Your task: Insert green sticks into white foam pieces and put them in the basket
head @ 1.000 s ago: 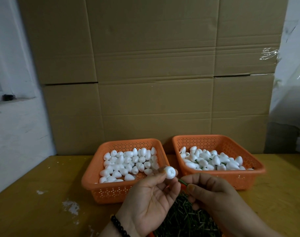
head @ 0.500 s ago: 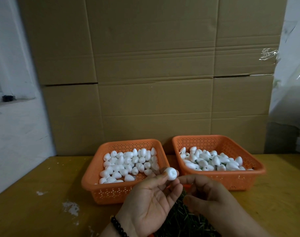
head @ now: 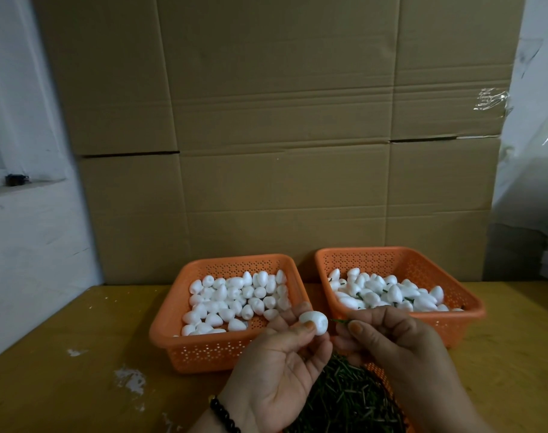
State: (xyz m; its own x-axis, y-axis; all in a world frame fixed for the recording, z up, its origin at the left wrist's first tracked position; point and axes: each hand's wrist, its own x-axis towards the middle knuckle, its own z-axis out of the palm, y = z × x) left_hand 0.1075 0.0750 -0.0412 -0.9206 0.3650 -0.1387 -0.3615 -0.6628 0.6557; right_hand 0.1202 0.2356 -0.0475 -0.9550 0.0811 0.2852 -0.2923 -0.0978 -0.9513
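Observation:
My left hand (head: 276, 367) pinches a white foam piece (head: 315, 321) between thumb and fingertips, in front of the two baskets. Just to its right, my right hand (head: 391, 345) pinches a thin green stick (head: 340, 320) whose tip points at the foam piece and nearly touches it. The left orange basket (head: 173, 320) holds several plain white foam pieces. The right orange basket (head: 466, 304) holds several foam pieces with green sticks showing among them. A heap of green sticks (head: 344, 398) lies under my hands.
The baskets stand side by side on a yellow table (head: 63, 354) with white paint marks near its left front. A tall wall of cardboard boxes (head: 282, 135) rises behind them. A white wall is at the left, plastic sheeting at the right.
My right hand dipped toward the stick heap half a second ago and has risen again, with a green stick pointing at the foam piece. My left hand kept the foam piece steady.

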